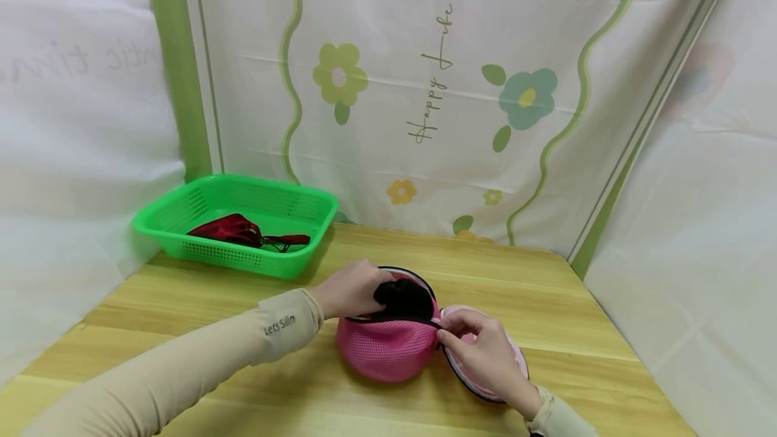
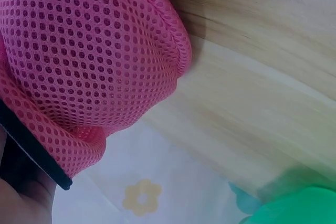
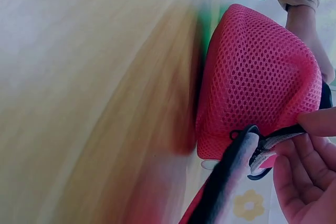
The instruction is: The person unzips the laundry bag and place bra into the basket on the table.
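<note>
A pink mesh laundry bag [image 1: 388, 349] with a black-trimmed zip opening stands on the table, its round lid [image 1: 518, 356] folded out to the right. My left hand [image 1: 352, 290] reaches over the rim into the bag, fingers bent at a bunched black cloth [image 1: 408, 299] inside; its fingertips are partly hidden. At the right of the opening, my right hand [image 1: 482, 349] pinches the black edge between thumb and fingers. The right wrist view shows this black trim [image 3: 286, 131] under the thumb. The bag's mesh side [image 2: 94, 51] fills much of the left wrist view.
A green plastic basket [image 1: 233, 265] stands at the back left of the wooden table [image 1: 564, 315], with a dark red drawstring pouch [image 1: 229, 229] lying in it. Printed white curtains [image 1: 388, 86] enclose the back and sides.
</note>
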Available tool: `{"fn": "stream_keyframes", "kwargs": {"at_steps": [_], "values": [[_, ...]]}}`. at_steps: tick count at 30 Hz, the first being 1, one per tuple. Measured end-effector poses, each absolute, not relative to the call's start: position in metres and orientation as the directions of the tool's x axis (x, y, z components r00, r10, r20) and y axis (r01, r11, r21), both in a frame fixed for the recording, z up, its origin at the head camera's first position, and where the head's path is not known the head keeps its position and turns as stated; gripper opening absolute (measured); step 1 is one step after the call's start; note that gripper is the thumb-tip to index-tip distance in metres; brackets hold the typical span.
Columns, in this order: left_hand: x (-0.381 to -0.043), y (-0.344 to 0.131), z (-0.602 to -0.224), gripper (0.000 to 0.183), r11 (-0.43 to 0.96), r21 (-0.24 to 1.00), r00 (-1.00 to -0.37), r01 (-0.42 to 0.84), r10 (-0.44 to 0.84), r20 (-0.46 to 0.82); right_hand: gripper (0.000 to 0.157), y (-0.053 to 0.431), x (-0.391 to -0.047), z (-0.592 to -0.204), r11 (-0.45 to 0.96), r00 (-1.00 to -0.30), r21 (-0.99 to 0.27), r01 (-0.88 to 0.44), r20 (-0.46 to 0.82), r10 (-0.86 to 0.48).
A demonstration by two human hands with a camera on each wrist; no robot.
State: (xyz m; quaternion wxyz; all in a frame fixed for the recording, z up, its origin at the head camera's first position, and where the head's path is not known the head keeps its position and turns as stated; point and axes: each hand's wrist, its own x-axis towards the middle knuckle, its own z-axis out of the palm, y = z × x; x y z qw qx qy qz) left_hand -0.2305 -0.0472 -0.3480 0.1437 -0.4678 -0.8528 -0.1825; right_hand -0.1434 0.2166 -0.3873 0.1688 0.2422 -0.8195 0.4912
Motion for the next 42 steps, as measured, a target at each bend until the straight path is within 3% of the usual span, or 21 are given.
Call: {"fn": "stream_keyframes", "kwargs": {"at_steps": [9, 21, 29, 42], "values": [[-0.235, -0.051, -0.353, 0.019, 0.462, 0.317, -0.56, 0.828, 0.675, 0.48, 0.018, 0.214, -0.14, -0.379, 0.426, -0.813, -0.696, -0.578, 0.534, -0.232], [-0.23, -0.053, -0.346, 0.02, 0.453, 0.595, -0.739, 0.663, 0.521, 0.427, 0.016, 0.208, -0.127, -0.357, 0.402, -0.767, -0.656, -0.639, 0.583, -0.267], [-0.232, -0.051, -0.344, 0.028, 0.465, 0.625, -0.776, 0.627, 0.444, 0.448, 0.02, 0.208, -0.128, -0.359, 0.381, -0.747, -0.645, -0.663, 0.603, -0.28], [-0.228, -0.048, -0.342, 0.023, 0.49, 0.699, -0.853, 0.521, 0.314, 0.416, 0.023, 0.218, -0.14, -0.378, 0.371, -0.72, -0.618, -0.693, 0.619, -0.313]]}}
